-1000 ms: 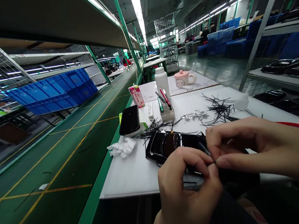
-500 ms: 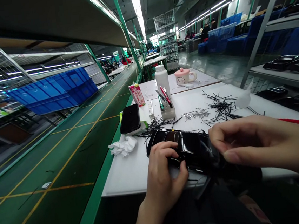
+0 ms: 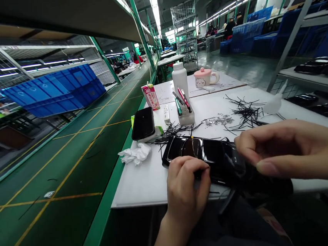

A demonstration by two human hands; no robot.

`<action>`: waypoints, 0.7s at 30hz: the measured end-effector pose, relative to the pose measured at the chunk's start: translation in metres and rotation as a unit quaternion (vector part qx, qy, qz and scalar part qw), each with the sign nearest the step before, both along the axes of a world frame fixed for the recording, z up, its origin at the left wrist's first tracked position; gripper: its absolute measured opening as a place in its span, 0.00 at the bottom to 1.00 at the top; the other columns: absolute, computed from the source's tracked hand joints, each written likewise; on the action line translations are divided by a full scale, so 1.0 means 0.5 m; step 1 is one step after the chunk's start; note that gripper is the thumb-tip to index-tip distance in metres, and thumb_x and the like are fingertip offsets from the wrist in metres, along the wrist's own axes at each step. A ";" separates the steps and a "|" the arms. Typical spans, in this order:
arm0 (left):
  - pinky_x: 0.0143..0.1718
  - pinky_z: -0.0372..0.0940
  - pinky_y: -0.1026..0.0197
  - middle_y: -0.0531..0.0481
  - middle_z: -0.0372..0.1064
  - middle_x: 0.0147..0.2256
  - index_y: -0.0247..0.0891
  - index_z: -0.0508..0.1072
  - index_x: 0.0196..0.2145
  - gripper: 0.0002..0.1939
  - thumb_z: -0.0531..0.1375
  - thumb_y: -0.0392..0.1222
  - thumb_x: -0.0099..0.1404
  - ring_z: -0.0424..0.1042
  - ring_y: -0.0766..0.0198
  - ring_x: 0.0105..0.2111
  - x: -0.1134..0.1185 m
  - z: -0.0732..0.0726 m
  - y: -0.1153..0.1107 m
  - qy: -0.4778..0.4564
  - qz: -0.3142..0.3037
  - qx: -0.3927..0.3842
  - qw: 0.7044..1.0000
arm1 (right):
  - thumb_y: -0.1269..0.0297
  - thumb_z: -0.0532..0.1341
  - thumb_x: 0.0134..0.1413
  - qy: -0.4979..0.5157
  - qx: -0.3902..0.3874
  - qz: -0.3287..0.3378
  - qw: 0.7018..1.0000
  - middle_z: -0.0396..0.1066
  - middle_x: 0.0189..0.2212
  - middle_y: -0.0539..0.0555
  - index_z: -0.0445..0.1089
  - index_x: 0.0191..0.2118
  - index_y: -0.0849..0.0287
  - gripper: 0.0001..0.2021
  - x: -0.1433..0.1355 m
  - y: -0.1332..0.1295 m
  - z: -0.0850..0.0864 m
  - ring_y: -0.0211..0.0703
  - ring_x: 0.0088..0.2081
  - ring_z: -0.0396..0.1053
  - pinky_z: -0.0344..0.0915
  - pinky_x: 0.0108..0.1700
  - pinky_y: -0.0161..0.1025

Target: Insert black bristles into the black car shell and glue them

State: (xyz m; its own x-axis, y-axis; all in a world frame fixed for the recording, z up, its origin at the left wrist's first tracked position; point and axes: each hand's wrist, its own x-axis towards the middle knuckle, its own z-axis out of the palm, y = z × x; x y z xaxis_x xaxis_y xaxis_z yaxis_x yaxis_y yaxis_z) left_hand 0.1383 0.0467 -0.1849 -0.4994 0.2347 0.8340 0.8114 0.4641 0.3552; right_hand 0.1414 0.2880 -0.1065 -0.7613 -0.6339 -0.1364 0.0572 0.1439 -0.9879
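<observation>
A glossy black model car (image 3: 213,152) lies slantwise at the front of the white table, its right part in shadow beneath my right hand. My left hand (image 3: 184,185) is beside the car's near side, thumb and index finger pinched together. Anything between those fingertips is too small to make out. Over the right part of the car, my right hand (image 3: 297,154) has its thumb and fingers closed in a pinch, and what they hold is hidden. Thin black strips (image 3: 245,111) lie in a loose pile behind the car, with more strips (image 3: 172,132) to the left.
Small silvery pieces (image 3: 218,120) are scattered behind the car. Around them stand a pen holder (image 3: 186,117), white bottle (image 3: 180,79), lidded mug (image 3: 203,78), drink carton (image 3: 151,97), phone (image 3: 143,124) and crumpled tissue (image 3: 135,153). A green conveyor belt (image 3: 77,154) runs along the left.
My left thumb and index finger have come together from a spread position, and that hand has moved slightly right. My right hand remains over the car. The camera view has shifted a little.
</observation>
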 end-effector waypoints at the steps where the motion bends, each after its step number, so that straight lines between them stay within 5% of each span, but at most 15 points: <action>1: 0.43 0.72 0.58 0.49 0.75 0.35 0.39 0.68 0.41 0.13 0.63 0.25 0.64 0.73 0.61 0.40 0.000 -0.001 0.001 -0.006 -0.001 0.006 1.000 | 0.47 0.64 0.64 0.042 0.019 -0.009 0.999 0.62 0.27 0.48 0.69 0.37 0.54 0.15 -0.002 -0.002 -0.002 0.35 0.26 0.57 0.53 0.25 0.31; 3: 0.43 0.72 0.59 0.50 0.75 0.34 0.39 0.68 0.41 0.13 0.62 0.25 0.64 0.73 0.62 0.39 0.000 -0.002 0.003 -0.017 -0.001 0.019 1.000 | 0.56 0.61 0.67 0.186 0.079 -0.033 0.979 0.68 0.31 0.49 0.71 0.43 0.52 0.07 -0.007 -0.013 -0.012 0.36 0.28 0.63 0.59 0.27 0.31; 7: 0.41 0.73 0.59 0.50 0.74 0.34 0.40 0.66 0.40 0.12 0.62 0.26 0.65 0.73 0.62 0.38 0.001 -0.002 0.007 -0.033 0.001 0.040 0.999 | 0.76 0.56 0.64 0.514 0.142 -0.045 0.845 0.71 0.40 0.53 0.70 0.50 0.56 0.14 -0.023 -0.051 -0.052 0.38 0.40 0.71 0.68 0.41 0.32; 13: 0.41 0.72 0.61 0.52 0.72 0.33 0.41 0.65 0.39 0.13 0.62 0.26 0.64 0.72 0.63 0.38 0.001 -0.009 0.008 -0.041 0.004 0.046 0.998 | 0.74 0.57 0.68 0.685 0.134 -0.058 0.714 0.70 0.32 0.56 0.71 0.39 0.65 0.07 -0.037 -0.089 -0.082 0.43 0.33 0.63 0.62 0.36 0.39; 15: 0.42 0.72 0.61 0.51 0.72 0.34 0.41 0.64 0.40 0.14 0.62 0.26 0.64 0.72 0.63 0.39 0.001 -0.010 0.007 -0.042 0.004 0.047 0.998 | 0.75 0.56 0.69 0.682 0.131 -0.051 0.718 0.69 0.30 0.55 0.71 0.37 0.65 0.09 -0.038 -0.088 -0.081 0.42 0.32 0.61 0.60 0.35 0.39; 21: 0.53 0.68 0.55 0.48 0.64 0.40 0.40 0.62 0.42 0.15 0.62 0.27 0.62 0.67 0.60 0.47 0.000 -0.009 0.005 -0.041 0.025 0.039 0.998 | 0.74 0.56 0.69 0.587 0.108 -0.012 0.802 0.66 0.30 0.53 0.73 0.41 0.61 0.08 -0.028 -0.055 -0.078 0.40 0.33 0.61 0.58 0.33 0.35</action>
State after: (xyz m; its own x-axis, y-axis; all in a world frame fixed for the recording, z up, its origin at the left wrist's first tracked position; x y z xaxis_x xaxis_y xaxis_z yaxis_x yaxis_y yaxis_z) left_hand 0.1384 0.0493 -0.1892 -0.5762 0.1440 0.8045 0.7548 0.4712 0.4563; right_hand 0.1275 0.2605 -0.1456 -0.4559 -0.6755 0.5795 -0.8898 0.3310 -0.3142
